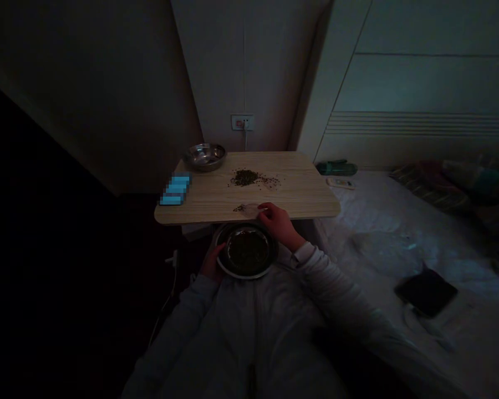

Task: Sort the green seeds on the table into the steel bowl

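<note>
Below the table's near edge, my left hand [213, 264] grips the rim of a round bowl [242, 274] with a pale edge. Dark contents [247, 252] lie in it, too dim to make out. My right hand [276, 221] is at the table edge above the bowl, its fingers closed on a thin see-through piece [250, 210] whose kind I cannot tell. A few small dark beans [238, 209] lie beside that piece. Farther back on the wooden table [208, 197] is a heap of small green beans [246, 177], with darker ones [271, 182] scattered to its right.
A metal bowl [205, 157] stands at the table's back left, with a lit, blurred-out phone [175, 189] in front of it. To the right, the bed [370, 210] holds a green bottle [336, 168] and a dark flat object [426, 292]. A wall socket [242, 122] holds a plugged-in cable.
</note>
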Tool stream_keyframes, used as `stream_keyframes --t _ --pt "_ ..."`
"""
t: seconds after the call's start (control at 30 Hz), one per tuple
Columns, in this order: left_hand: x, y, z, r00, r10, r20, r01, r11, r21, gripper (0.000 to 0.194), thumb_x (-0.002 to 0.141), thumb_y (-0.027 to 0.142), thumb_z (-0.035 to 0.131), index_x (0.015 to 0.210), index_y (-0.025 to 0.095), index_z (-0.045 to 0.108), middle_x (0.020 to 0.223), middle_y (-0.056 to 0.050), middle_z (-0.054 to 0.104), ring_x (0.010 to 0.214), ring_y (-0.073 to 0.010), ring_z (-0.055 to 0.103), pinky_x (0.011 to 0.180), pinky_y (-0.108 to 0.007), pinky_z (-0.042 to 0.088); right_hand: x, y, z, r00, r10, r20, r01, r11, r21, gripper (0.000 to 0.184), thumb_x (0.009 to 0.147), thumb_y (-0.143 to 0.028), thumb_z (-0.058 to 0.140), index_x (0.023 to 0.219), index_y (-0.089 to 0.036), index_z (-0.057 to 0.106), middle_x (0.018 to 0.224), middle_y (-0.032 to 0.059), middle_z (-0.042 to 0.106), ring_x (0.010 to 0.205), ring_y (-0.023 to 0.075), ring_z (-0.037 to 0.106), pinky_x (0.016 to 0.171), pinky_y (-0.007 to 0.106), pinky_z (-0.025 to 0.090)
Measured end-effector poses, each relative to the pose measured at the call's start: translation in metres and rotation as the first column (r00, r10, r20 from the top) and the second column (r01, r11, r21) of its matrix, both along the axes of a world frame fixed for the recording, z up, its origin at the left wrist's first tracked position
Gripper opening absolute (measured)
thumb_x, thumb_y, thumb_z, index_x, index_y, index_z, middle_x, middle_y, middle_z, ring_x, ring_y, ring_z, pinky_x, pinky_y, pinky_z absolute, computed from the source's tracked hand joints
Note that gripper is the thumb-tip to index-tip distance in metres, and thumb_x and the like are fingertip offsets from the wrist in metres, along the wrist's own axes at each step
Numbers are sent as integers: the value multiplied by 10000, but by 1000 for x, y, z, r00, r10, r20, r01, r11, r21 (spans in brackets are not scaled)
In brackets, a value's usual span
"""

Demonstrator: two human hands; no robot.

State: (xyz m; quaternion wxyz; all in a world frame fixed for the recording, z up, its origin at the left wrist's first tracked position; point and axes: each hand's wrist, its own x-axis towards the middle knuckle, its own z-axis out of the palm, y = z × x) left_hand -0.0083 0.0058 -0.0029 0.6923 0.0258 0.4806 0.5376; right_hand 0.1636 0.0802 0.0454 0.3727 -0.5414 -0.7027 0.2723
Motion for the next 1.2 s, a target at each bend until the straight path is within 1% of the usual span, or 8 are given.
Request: stream_keyframes --t 0.2,0.37,0.53,0.67,0.77,0.97,1.2 --pt "-1 0 -2 1000 -6 -1 6 1000 -2 177 763 191 514 740 179 690 716 -76 745 1024 -257 622 933 -359 462 7 0 -2 999 -37 -3 37 999 28 247 735 -214 488 940 -148 610 614 -14 608 546 107 518 548 222 358" --pt "-1 0 -4 1000 -12 -19 12 1000 -6 162 743 200 539 785 174 693 746 -88 747 1025 -271 621 920 -372 471 6 1 -1 999 -35 15 35 999 15 268 738 -217 483 962 -139 607 616 -10 604 552 115 521 559 231 361" --pt "-1 0 -3 1000 -3 -13 3 1000 -3 188 735 198 550 851 167 695 804 -97 748 1026 -283 619 915 -376 478 5 2 1 998 -54 40 53 998 27 271 746 -216 483 971 -138 611 639 4 613 571 121 524 585 237 373" --pt "-2 1 -6 1000 -18 -8 18 1000 10 219 731 201 556 899 180 695 836 -89 749 1029 -290 616 903 -392 487 8 3 0 995 -85 52 83 996 35 258 749 -214 477 963 -152 609 634 0 613 565 120 523 570 232 371" --pt "-3 1 -9 999 -38 -1 38 999 8 209 728 213 559 879 176 698 836 -98 748 1024 -298 618 893 -402 491 13 6 0 991 -111 72 108 993 40 251 741 -205 490 956 -157 610 633 -1 616 576 123 532 575 231 376" --pt "-3 1 -10 1000 -20 -16 20 1000 8 147 742 205 548 744 166 690 748 -89 745 977 -267 645 882 -364 496 23 17 3 977 -167 136 164 986 30 266 754 -219 491 980 -156 618 658 15 635 594 136 548 594 243 389" --pt "-2 1 -9 1000 -12 2 12 1000 6 153 744 188 539 739 161 690 761 -98 744 1002 -269 633 899 -365 484 38 42 4 963 -190 192 181 981 64 278 760 -223 485 995 -166 622 672 26 642 612 151 553 605 253 400"
